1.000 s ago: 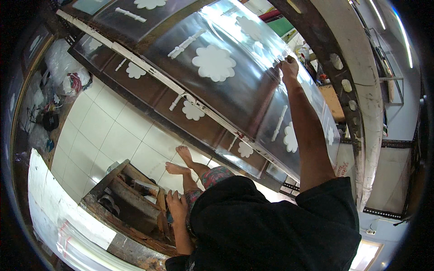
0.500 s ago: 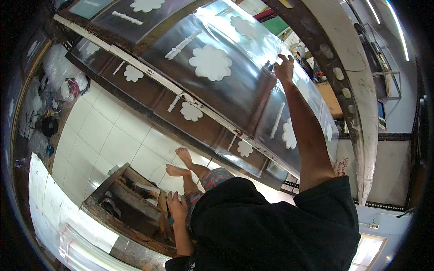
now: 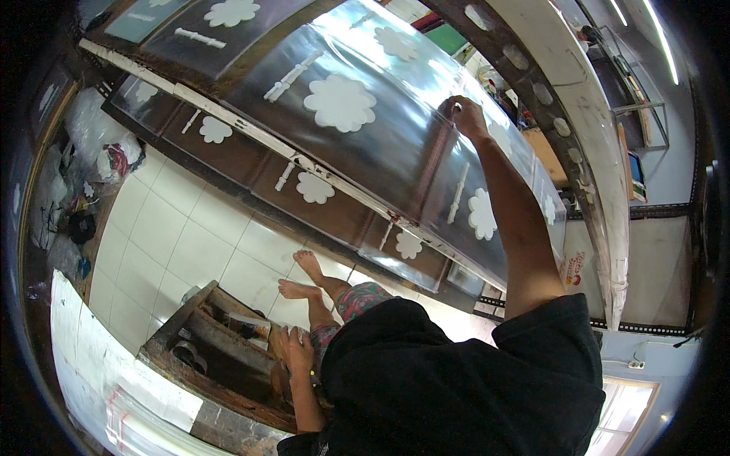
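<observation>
Right hand (image 3: 465, 118): fingers curled in close together over the shiny sheet (image 3: 380, 144), at the top of a reddish-brown streak. Can't tell if it's pinching anything; tips hidden by the hand itself. Left hand (image 3: 296, 348): fingers loosely spread, palm down at the near edge of the wooden box (image 3: 179, 317). Nothing visible in it; can't tell if it touches the wood.

Shiny sheet lies on the big slanted panel ahead, white flower shape (image 3: 340, 102) and white bar (image 3: 293, 76) left of the right hand. Pale strip (image 3: 190, 95) runs along the panel's near side; lower panel (image 3: 258, 167) beneath carries similar shapes.

Box has compartments, a roll (image 3: 187, 354) inside. Bare feet (image 3: 300, 289) on white floor tiles (image 3: 152, 235). Plastic bags (image 3: 91, 125) piled far left, white board (image 3: 91, 327) lower left.
</observation>
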Available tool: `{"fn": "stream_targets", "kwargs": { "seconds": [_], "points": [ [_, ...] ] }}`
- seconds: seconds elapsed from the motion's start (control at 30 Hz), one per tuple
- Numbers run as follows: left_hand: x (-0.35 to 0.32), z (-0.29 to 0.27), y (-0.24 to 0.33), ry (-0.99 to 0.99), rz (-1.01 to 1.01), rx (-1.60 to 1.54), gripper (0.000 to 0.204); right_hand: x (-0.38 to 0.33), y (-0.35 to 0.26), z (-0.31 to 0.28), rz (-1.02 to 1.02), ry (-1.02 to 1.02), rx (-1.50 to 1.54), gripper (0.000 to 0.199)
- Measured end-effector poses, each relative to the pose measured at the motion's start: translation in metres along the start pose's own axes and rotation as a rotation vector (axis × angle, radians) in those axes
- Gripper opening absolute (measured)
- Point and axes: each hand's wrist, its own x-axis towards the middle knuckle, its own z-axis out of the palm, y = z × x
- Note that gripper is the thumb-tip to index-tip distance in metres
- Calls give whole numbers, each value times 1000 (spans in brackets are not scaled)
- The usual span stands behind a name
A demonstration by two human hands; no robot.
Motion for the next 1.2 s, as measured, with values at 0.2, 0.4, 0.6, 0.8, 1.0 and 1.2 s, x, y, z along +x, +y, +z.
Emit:
{"fn": "stream_targets", "kwargs": {
  "seconds": [0.2,0.4,0.6,0.8,1.0,1.2],
  "points": [
    [-1,-2,-2,-100,-4,74,39,-12,-23,-28,135,-37,95,31],
    [-6,7,3,-96,-44,67,38,-3,44,-31,-12,78,83,29],
    [-23,52,-3,-39,-105,14,38,41,194,-19,-192,280,-189,31],
    [-45,101,15,-123,-316,-35,40,81,206,-33,-109,-41,-91,37],
    [-61,144,22,-162,-374,-99,43,93,191,-28,193,-307,272,40],
    [-62,166,39,-114,-411,-137,42,114,198,-16,365,-494,565,51]
  ]
}}
